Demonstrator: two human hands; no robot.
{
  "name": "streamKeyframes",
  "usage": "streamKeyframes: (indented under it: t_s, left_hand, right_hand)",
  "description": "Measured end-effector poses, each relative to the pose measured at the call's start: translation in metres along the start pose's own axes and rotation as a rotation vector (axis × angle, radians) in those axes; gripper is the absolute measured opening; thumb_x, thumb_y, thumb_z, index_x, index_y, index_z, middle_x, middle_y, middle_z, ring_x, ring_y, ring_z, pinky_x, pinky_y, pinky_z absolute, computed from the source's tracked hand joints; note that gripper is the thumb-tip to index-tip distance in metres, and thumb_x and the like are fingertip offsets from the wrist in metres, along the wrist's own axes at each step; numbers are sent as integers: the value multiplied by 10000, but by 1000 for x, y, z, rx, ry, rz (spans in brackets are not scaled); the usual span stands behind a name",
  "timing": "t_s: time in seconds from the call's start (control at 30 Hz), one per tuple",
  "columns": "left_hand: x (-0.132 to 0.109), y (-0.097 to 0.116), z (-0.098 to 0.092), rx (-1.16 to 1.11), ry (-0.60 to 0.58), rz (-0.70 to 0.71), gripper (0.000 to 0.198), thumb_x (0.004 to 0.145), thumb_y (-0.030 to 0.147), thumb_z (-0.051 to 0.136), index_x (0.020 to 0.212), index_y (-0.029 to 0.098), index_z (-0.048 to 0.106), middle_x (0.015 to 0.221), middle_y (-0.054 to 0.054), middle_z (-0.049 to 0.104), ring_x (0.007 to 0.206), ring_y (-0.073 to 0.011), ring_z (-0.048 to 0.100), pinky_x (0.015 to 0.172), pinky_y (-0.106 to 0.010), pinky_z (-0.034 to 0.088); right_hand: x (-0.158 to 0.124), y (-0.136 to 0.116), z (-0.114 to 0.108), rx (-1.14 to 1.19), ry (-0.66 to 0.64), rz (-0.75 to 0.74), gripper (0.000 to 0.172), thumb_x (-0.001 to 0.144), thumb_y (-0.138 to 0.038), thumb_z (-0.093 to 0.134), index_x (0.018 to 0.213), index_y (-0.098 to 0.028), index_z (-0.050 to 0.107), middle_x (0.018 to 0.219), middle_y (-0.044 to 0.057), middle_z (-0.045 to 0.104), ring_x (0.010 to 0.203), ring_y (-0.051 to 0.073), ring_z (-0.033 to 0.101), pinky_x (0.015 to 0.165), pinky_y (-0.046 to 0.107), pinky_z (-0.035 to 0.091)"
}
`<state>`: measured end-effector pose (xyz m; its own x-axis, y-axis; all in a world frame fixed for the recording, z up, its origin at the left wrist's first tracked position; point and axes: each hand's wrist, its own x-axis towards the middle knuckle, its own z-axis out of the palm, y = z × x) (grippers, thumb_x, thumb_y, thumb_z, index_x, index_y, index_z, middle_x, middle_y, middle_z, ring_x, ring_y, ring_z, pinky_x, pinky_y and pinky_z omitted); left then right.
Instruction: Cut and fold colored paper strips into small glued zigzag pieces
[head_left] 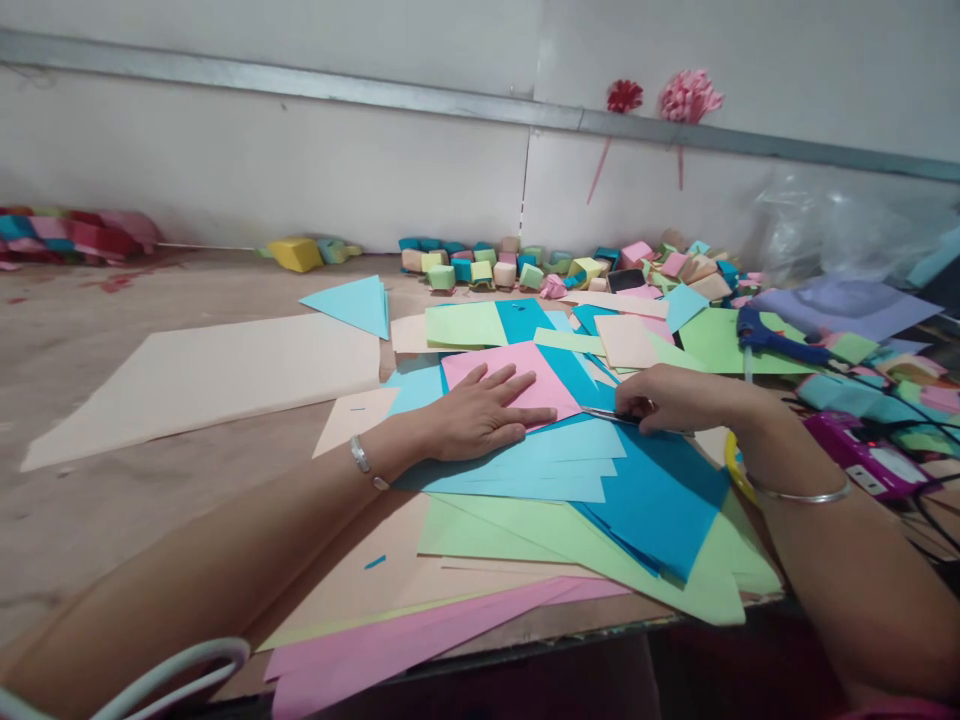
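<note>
My left hand [484, 412] lies flat with spread fingers on a pink sheet of paper [553, 382]. In my right hand [675, 397] is a pair of scissors [609, 415], its thin metal blades pointing left at the sheet's right corner. My fingers hide most of its handles, and I cannot tell how far the blades are apart. Under both hands spread light blue sheets [555, 465] and darker blue sheets [667, 500]. Nearer me are pale green sheets [495, 525] and pink sheets [420, 625].
Small folded paper boxes [480, 270] line the wall behind. A blue glue gun [780, 338] and a purple power strip [862, 455] with cables lie at right. To the left rests a large cream sheet [217, 375]. Paper flowers [690, 97] hang from the wall rail.
</note>
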<state>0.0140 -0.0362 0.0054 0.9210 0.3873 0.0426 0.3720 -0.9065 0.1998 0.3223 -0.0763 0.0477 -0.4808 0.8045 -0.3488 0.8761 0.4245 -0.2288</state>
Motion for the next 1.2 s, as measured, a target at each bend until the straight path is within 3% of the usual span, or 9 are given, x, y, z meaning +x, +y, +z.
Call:
streamKeyframes:
  t_s: [0.37, 0.67, 0.93, 1.2]
  left_hand:
    - [0, 1, -9, 1, -182, -42, 455, 996, 519, 208, 1442, 481, 293, 1616, 16, 32, 1471, -344, 5, 1114, -624, 35]
    - [-2, -3, -8, 6, -182, 0, 440, 1000, 498, 234, 1438, 495, 281, 1610, 36, 1, 1471, -341, 10, 1109, -637, 43]
    - [-2, -2, -11, 1, -189, 2, 433, 997, 499, 253, 1428, 500, 296, 1608, 50, 2, 1471, -341, 21, 1111, -641, 50]
    - [-2, -2, -10, -9, -193, 1, 433, 999, 503, 238, 1428, 499, 301, 1606, 51, -13, 1470, -341, -2, 1113, -646, 38]
  right_hand:
    - [-2, -10, -2, -118, -76, 48, 122, 658, -149, 609, 762, -203, 577, 733, 0, 579, 643, 150, 514, 539, 244, 303]
    - [2, -12, 3, -236, -15, 11, 184, 644, -68, 536, 764, -190, 603, 766, 18, 599, 700, 157, 527, 588, 250, 282]
    - [-1, -28, 2, -309, -17, 35, 90, 677, -140, 606, 742, -200, 593, 720, 18, 588, 649, 158, 499, 544, 248, 242]
    - [1, -34, 7, -369, -11, 30, 117, 670, -125, 613, 761, -198, 606, 748, 33, 621, 675, 172, 535, 541, 244, 233]
